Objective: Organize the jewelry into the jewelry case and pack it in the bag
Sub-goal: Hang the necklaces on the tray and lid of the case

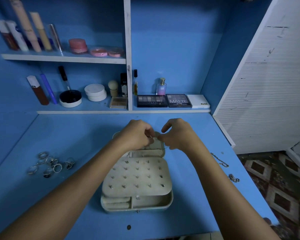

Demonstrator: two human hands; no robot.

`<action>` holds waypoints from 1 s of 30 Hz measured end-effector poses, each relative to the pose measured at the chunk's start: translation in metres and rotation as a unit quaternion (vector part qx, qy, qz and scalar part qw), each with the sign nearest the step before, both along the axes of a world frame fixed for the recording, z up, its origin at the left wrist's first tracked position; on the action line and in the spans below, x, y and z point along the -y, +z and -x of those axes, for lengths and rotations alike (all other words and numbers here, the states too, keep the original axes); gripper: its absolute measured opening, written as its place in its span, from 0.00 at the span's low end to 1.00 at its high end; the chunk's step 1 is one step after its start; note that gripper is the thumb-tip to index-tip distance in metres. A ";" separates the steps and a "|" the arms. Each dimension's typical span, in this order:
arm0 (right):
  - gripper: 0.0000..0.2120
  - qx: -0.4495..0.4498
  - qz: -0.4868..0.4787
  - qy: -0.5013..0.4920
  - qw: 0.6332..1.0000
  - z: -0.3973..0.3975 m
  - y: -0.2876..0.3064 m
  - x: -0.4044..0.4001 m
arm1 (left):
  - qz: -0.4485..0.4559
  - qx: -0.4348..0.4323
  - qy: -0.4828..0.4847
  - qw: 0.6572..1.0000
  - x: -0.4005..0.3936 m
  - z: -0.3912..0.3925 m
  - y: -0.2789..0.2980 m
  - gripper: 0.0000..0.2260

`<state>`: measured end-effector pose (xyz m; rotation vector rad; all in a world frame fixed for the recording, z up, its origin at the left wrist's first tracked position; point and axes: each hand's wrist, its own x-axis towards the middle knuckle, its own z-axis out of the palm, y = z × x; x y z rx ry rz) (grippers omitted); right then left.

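Over the far half of the open beige velvet jewelry case (137, 181), the left hand (137, 134) and right hand (177, 134) pinch a thin, fine chain (164, 148). It looks light, limp and tangle-prone, so best held near its clasp.

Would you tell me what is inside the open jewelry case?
Inside the jewelry case: a panel studded with earrings, ring rolls front-left, one small item. The panel and both hands hide the rest.
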<state>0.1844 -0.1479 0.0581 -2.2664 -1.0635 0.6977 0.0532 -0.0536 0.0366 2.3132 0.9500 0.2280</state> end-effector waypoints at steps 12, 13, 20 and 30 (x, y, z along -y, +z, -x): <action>0.09 -0.052 -0.040 0.002 0.998 0.008 0.010 -0.003 | 0.033 0.006 0.004 0.999 0.001 0.004 0.000 0.10; 0.09 -0.051 -0.039 0.003 0.998 0.008 0.009 -0.003 | 0.034 0.007 0.005 0.999 0.001 0.004 0.000 0.10; 0.07 -0.031 -0.021 0.016 0.999 0.004 0.005 -0.001 | 0.015 -0.015 -0.009 1.000 0.001 0.003 -0.003 0.10; 0.14 -0.027 -0.028 -0.001 0.999 -0.007 0.002 0.012 | -0.024 -0.022 -0.074 0.997 0.010 -0.004 -0.006 0.14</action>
